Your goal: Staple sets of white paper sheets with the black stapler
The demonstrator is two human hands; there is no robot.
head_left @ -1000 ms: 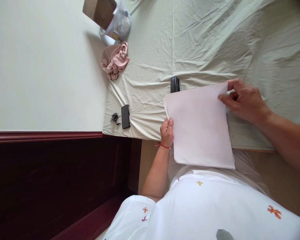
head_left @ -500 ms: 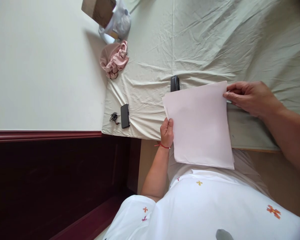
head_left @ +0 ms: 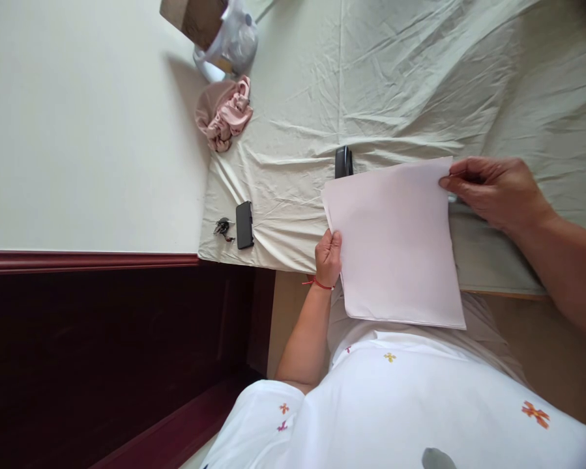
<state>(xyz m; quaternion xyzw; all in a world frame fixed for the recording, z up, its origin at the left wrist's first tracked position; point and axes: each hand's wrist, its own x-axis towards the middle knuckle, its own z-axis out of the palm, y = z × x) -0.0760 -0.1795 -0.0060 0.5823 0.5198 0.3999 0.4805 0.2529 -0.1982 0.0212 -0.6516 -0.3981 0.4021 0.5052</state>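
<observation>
Shifted slightly rightward in the past half-second, a stack of white paper (head_left: 395,247) now brings its far right corner a little farther under the thumb of the right hand (head_left: 502,190), whose fingers appear to pinch it there. The left hand (head_left: 328,256) grips the opposite long edge, thumb on top. That corner in the right hand, the nearer of the two, is judged the relation a move would turn on; the long axis runs roughly from the counter (head_left: 395,124) toward the white shirt (head_left: 410,397). The paper lies between both hands, partly above the counter, its near end reaching past the near edge. Just beyond the far left corner sits a black stapler (head_left: 343,161) (partly hidden; contact cannot be told).
</observation>
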